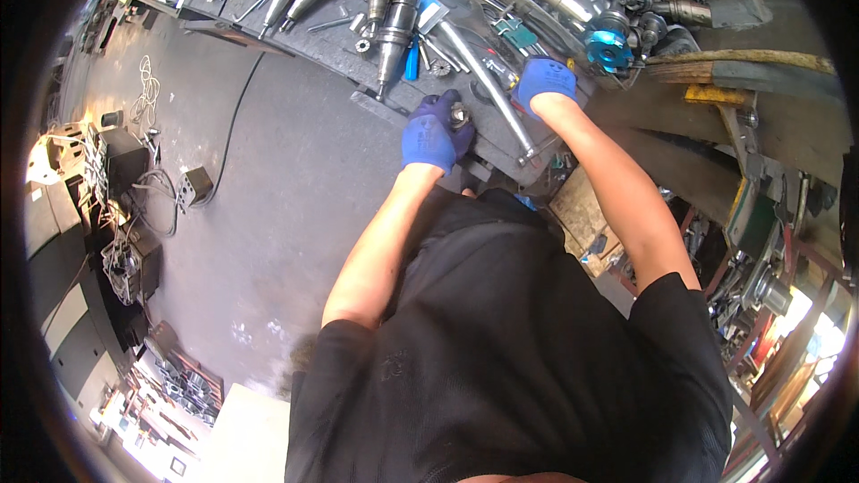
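My left hand (429, 139), in a blue and dark work glove, curls around a small round metal part (459, 114) at the bench's front edge. My right hand (544, 80), gloved the same way, is closed farther right over the bench; whatever it holds, if anything, is hidden under the fingers. Between the two hands lies a long steel bar wrench (488, 80), slanting toward the front corner. Tapered tool holders (394, 36) lie beyond my left hand, beside a blue handle (412, 60). Small slotted collets (440, 67) sit nearby.
A metal tray (582, 31) piled with tool holders and a blue milling cutter (608, 50) stands at the back right. A dark cable (240, 116) runs across the floor at left to a metal box (194, 186). Wooden boards (743, 67) jut in at right.
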A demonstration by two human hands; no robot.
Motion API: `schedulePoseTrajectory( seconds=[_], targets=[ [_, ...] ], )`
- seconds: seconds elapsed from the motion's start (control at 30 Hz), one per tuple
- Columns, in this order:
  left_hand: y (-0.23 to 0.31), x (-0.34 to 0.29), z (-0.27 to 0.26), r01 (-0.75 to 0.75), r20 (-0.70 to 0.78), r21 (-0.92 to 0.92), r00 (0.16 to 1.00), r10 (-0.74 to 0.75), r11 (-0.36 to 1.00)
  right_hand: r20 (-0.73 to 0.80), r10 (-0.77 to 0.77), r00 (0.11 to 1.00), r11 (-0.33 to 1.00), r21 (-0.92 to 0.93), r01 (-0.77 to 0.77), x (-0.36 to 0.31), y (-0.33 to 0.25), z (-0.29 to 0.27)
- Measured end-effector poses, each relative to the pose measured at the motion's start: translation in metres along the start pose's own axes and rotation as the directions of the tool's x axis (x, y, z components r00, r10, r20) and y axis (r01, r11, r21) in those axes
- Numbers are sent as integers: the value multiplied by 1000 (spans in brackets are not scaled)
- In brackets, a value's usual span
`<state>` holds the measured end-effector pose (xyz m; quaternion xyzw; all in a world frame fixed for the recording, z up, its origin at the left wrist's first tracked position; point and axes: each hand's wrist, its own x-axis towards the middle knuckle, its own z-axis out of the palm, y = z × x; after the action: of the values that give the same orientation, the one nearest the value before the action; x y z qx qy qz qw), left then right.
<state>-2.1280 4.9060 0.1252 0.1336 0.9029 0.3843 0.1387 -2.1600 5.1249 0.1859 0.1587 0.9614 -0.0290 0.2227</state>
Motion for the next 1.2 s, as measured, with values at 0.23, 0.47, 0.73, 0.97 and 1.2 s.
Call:
schedulePoseTrajectory(
  seconds=[0.23,0.47,0.73,0.97,1.2],
  targets=[
    [16,-9,-5,36,-118,129,993,-21,991,-25,95,995,979,182,-88,-6,14,13],
    [23,2,-8,137,52,195,987,-150,971,-46,-40,998,967,249,50,-13,19,21],
    [14,2,-2,27,31,143,999,-31,989,-144,36,989,892,451,33,-22,35,32],
    [9,-2,11,12,-86,209,996,7,978,-169,83,982,322,937,134,-128,1,59],
    [16,-1,6,-48,-31,403,997,67,914,-157,86,984,343,932,118,-161,-17,98]
  ],
)
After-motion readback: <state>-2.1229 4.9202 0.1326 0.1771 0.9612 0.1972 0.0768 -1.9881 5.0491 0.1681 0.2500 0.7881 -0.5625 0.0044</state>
